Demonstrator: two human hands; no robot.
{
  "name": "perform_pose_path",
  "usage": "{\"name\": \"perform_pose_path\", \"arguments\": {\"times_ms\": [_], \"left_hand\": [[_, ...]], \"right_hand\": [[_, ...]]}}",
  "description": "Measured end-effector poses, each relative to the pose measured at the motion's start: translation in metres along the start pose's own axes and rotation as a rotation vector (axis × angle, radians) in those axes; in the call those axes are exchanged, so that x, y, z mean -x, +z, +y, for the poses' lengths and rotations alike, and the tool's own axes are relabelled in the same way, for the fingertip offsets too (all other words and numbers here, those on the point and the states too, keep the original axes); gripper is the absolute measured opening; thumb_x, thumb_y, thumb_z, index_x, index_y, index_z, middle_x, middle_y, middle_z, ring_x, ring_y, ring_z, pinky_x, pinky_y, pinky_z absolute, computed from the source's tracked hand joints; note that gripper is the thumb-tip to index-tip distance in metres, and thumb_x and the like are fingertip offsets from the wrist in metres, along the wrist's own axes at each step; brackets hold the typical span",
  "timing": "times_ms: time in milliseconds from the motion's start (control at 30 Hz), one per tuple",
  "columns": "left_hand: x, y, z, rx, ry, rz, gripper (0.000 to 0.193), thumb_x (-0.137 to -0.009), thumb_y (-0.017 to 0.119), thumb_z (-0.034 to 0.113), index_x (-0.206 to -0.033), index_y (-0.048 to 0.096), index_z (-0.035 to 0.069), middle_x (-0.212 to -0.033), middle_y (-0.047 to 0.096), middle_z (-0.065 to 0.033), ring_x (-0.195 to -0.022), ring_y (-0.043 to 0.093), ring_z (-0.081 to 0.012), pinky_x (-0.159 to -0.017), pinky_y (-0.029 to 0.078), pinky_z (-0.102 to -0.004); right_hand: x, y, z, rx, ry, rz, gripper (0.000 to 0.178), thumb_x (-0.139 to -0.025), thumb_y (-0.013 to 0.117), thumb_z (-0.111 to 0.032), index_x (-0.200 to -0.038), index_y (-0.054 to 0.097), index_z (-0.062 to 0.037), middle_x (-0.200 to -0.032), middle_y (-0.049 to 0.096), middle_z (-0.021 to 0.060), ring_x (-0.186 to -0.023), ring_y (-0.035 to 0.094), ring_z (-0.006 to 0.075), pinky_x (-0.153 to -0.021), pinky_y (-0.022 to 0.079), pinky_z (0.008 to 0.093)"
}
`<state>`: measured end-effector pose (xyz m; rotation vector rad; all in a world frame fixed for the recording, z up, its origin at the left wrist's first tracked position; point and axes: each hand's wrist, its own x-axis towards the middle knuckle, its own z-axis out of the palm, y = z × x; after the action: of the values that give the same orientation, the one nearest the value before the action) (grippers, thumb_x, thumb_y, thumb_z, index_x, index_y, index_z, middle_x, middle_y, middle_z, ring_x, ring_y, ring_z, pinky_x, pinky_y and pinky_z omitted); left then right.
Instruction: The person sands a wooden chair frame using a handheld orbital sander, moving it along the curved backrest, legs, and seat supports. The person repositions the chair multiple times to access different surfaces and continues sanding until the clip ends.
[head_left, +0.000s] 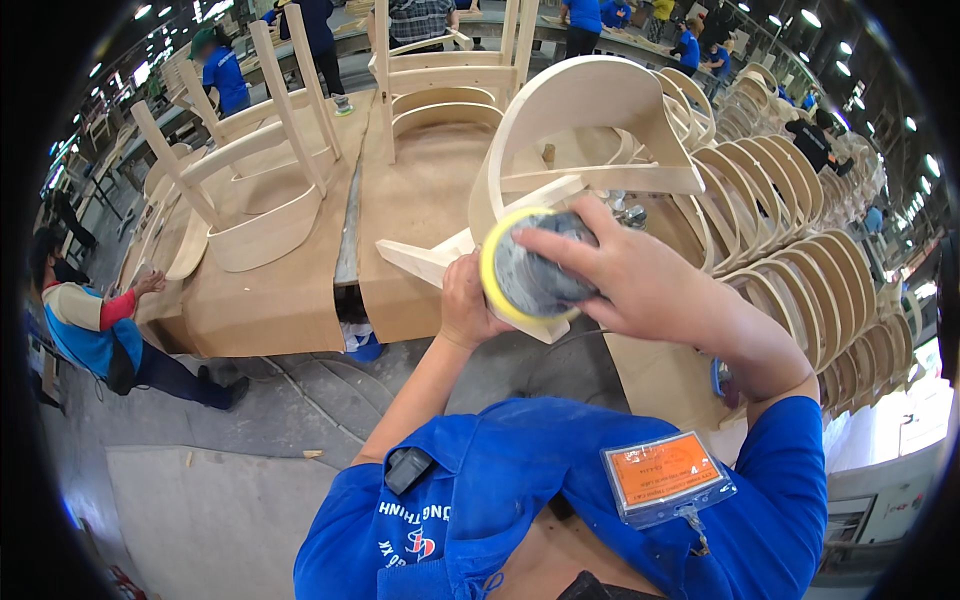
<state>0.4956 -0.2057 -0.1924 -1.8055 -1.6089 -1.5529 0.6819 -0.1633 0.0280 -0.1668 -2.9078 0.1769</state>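
My right hand [630, 265] is closed over the top of a round hand sander [535, 270] with a dark grey body and a yellow pad rim. The sander is tilted against a pale wooden chair frame [580, 90], which has a wide curved back and straight legs. My left hand [466, 305] grips a leg of this frame just left of the sander; some of its fingers are hidden. The pad's contact with the wood is out of sight behind the sander.
Two more chair frames stand on the brown-covered worktable [270, 310], one at left [265, 240], one behind [450, 78]. Curved wooden parts [800, 290] are stacked at right. A person in a blue vest [85, 325] stands at left. Hoses [310, 400] lie on the floor.
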Motion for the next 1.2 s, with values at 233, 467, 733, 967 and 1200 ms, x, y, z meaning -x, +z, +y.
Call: {"name": "perform_pose_path", "arguments": {"times_ms": [233,467,733,967,1200], "left_hand": [[0.004,0.004,-0.002,0.102,0.017,0.044,0.084,-0.059,0.079,0.055,-0.118,0.053,0.003,-0.107,0.06,-0.0128,-0.094,0.059,-0.0318,-0.08,0.045,-0.043],[0.009,0.01,-0.01,0.037,0.11,0.166,0.109,-0.055,0.077,0.063,-0.134,0.034,0.001,-0.103,0.055,-0.0155,-0.09,0.056,-0.035,-0.079,0.042,-0.0457],[0.015,0.012,-0.01,0.004,0.123,0.15,0.112,-0.056,0.076,0.063,-0.137,0.03,0.001,-0.103,0.054,-0.0168,-0.09,0.055,-0.0358,-0.079,0.042,-0.0468],[0.014,0.012,-0.013,0.005,0.103,0.121,0.113,-0.058,0.077,0.062,-0.139,0.028,-0.001,-0.111,0.055,-0.02,-0.096,0.055,-0.0382,-0.084,0.045,-0.0468],[0.017,0.014,-0.013,-0.015,0.111,0.124,0.116,-0.057,0.076,0.065,-0.139,0.028,-0.002,-0.111,0.055,-0.0197,-0.097,0.055,-0.0374,-0.085,0.045,-0.0467]], "right_hand": [[-0.018,-0.002,-0.003,0.117,0.011,-0.021,0.073,-0.073,0.064,-0.007,-0.138,0.039,-0.0276,-0.113,0.045,0.0224,-0.082,0.062,0.0415,-0.07,0.053,0.0447],[-0.038,-0.009,0.016,0.313,0.075,0.253,0.07,-0.074,0.063,-0.01,-0.137,0.041,-0.031,-0.114,0.045,0.0224,-0.081,0.063,0.0392,-0.071,0.054,0.0439],[-0.085,-0.056,0.066,0.568,0.274,0.567,0.074,-0.076,0.068,-0.013,-0.138,0.035,-0.0364,-0.111,0.044,0.0207,-0.079,0.063,0.0382,-0.071,0.055,0.0429],[-0.081,-0.029,0.041,0.585,0.12,0.449,0.07,-0.077,0.064,-0.011,-0.135,0.039,-0.0403,-0.114,0.043,0.0187,-0.077,0.065,0.0338,-0.067,0.056,0.0403],[-0.078,-0.012,0.031,0.488,0.019,0.357,0.072,-0.075,0.065,-0.008,-0.135,0.041,-0.0393,-0.116,0.043,0.0192,-0.076,0.065,0.0345,-0.065,0.056,0.0404]]}}
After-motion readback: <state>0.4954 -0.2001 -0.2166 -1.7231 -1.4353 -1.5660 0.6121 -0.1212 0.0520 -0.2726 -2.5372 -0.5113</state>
